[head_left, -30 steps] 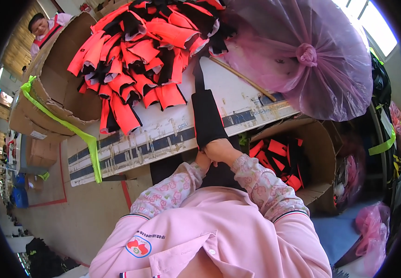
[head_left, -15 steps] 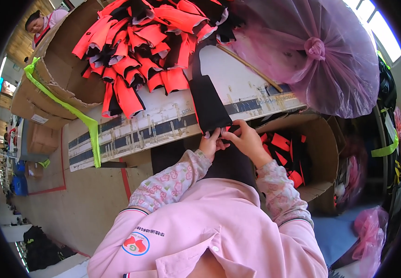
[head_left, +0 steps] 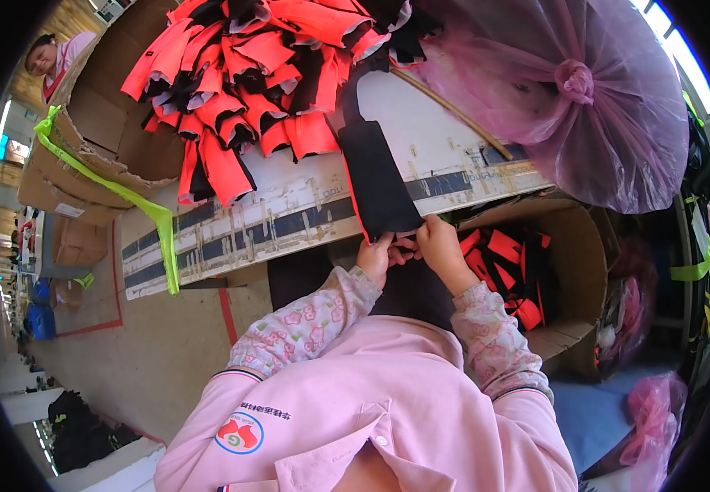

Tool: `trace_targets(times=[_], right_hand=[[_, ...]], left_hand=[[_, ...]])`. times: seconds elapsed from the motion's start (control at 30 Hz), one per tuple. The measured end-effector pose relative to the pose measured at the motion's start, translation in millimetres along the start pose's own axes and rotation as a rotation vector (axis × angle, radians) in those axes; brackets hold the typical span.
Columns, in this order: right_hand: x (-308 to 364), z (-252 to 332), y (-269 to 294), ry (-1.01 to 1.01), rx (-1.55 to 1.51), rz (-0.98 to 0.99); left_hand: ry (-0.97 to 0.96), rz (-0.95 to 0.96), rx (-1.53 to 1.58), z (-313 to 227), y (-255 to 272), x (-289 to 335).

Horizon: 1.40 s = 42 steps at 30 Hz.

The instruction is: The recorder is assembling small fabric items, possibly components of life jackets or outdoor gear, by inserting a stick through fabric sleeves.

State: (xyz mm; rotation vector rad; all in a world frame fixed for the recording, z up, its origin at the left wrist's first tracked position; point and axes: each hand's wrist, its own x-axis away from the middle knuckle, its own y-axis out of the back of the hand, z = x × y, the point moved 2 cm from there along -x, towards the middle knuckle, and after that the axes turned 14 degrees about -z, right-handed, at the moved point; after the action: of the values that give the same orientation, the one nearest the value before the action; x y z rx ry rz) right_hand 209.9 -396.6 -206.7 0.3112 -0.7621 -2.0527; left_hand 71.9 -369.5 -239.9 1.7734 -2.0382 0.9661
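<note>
A black fabric sleeve (head_left: 381, 180) with a coral edge hangs over the front edge of the table, its narrower strap-like far end lying up toward a heap. At its near left corner, my left hand (head_left: 377, 257) is closed on the hem. Holding the near right corner is my right hand (head_left: 441, 250), thumb and fingers pinched on the cloth. The near end is drawn out between both hands. Some of my fingertips are hidden under the fabric. Many coral and black fabric sleeves (head_left: 240, 90) lie heaped on the table beyond, left of the held one.
The white table (head_left: 289, 197) has a worn, taped edge. A wooden stick (head_left: 453, 113) lies beside a knotted pink plastic bag (head_left: 617, 139). Under the table at right, a cardboard box (head_left: 572, 254) holds more pieces. A large carton (head_left: 72, 176) stands left; a person (head_left: 56, 61) is behind it.
The sleeve's near end has been spread wider and flatter. My right hand has moved from its folded middle to the right corner. The view has shifted slightly.
</note>
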Motion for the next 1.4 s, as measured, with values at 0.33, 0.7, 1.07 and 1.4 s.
trace_targets(times=[0.33,0.7,1.07,1.4], right_hand=[[14,80,23,0.877,0.118,-0.37],[1,58,4,0.972,0.292,0.109],[11,55,12,1.136,0.385,0.115],[15,79,8,0.952,0.644,0.358]], left_hand=[[-0.084,-0.02,0.082,8,6,-10],[0.118,-0.226,0.342,20,4,-8],[0.3,0.277,0.211,-42,41,19],[0.326,0.02,0.044,-30,28,3]])
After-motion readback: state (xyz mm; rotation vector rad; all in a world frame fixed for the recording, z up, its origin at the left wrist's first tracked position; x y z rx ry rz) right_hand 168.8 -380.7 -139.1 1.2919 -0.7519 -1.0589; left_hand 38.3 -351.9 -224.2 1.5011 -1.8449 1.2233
